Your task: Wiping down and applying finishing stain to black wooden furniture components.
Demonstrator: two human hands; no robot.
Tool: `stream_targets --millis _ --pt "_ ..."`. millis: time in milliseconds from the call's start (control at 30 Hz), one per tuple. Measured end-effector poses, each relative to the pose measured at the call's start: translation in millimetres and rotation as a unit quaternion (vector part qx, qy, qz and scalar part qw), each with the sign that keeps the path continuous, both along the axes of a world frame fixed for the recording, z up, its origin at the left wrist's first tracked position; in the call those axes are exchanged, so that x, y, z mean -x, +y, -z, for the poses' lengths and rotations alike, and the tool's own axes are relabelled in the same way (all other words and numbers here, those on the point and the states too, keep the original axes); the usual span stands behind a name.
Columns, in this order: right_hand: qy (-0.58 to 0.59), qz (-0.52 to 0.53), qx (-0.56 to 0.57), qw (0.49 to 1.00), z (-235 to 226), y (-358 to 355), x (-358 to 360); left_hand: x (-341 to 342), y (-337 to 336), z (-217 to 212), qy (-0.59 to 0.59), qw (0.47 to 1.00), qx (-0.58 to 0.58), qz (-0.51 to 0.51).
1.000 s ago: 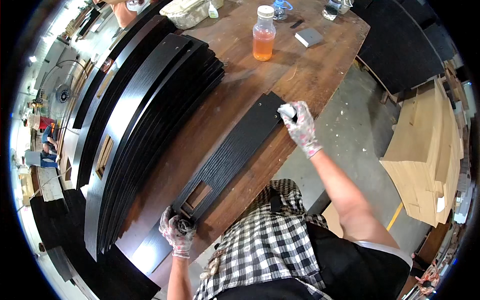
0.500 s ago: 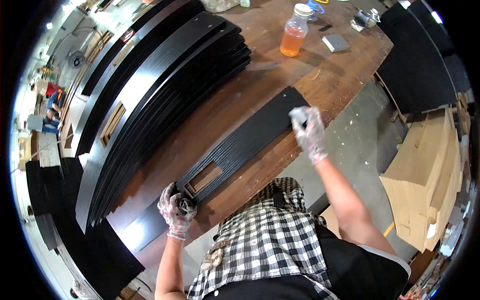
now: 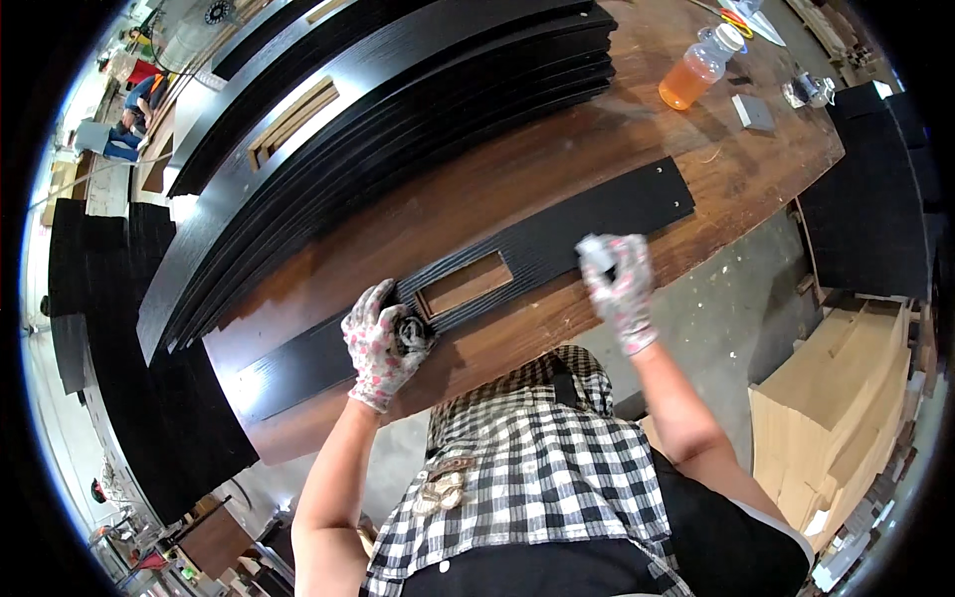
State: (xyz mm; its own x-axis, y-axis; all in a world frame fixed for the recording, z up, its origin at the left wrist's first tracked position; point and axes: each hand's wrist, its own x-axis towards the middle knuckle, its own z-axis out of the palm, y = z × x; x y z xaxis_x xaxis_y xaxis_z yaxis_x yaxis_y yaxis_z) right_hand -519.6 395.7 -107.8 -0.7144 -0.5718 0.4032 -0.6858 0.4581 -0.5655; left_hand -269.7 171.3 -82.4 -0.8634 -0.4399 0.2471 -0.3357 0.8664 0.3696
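Observation:
A long black wood-grain board (image 3: 582, 221) with a rectangular cutout near its middle lies on the brown worktable. My left hand (image 3: 374, 348), in a white glove with pink spots, rests on the board just left of the cutout. A crumpled dark cloth (image 3: 411, 336) is bunched in its fingers. My right hand (image 3: 625, 289), gloved the same way, is at the board's near edge toward the right end. Its fingers close round a small pale grey-white piece (image 3: 597, 253), whose kind I cannot make out.
A tall stack of black boards (image 3: 398, 129) fills the table's far left. At the back right are a bottle of orange liquid (image 3: 696, 72), a small grey block (image 3: 753, 112) and a glass jar (image 3: 808, 92). Pale wooden panels (image 3: 821, 398) stand on the floor at right.
The view has turned, so the table's contents sit farther right. Along the board, my right hand has moved left, away from its right end. My left hand stays beside the cutout with the cloth.

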Motion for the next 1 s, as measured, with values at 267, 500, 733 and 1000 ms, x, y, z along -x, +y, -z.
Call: stream_targets --millis 267,500,733,1000 --pt "-0.028 -0.087 0.053 0.994 3.1 -56.5 -89.5 -36.9 -18.5 -4.6 0.127 0.988 -0.074 0.048" --pt "-0.008 0.089 0.006 0.996 1.6 -59.8 -114.0 -188.1 -106.2 -5.1 0.059 0.98 0.047 -0.186" --pt "-0.104 -0.23 0.028 0.967 -4.8 -154.4 -292.3 -216.3 -110.2 19.6 0.028 0.977 0.052 -0.203" --pt "-0.014 -0.084 0.015 0.996 -2.1 -120.7 -230.5 -255.5 -153.8 -16.4 0.095 0.968 0.05 -0.227"
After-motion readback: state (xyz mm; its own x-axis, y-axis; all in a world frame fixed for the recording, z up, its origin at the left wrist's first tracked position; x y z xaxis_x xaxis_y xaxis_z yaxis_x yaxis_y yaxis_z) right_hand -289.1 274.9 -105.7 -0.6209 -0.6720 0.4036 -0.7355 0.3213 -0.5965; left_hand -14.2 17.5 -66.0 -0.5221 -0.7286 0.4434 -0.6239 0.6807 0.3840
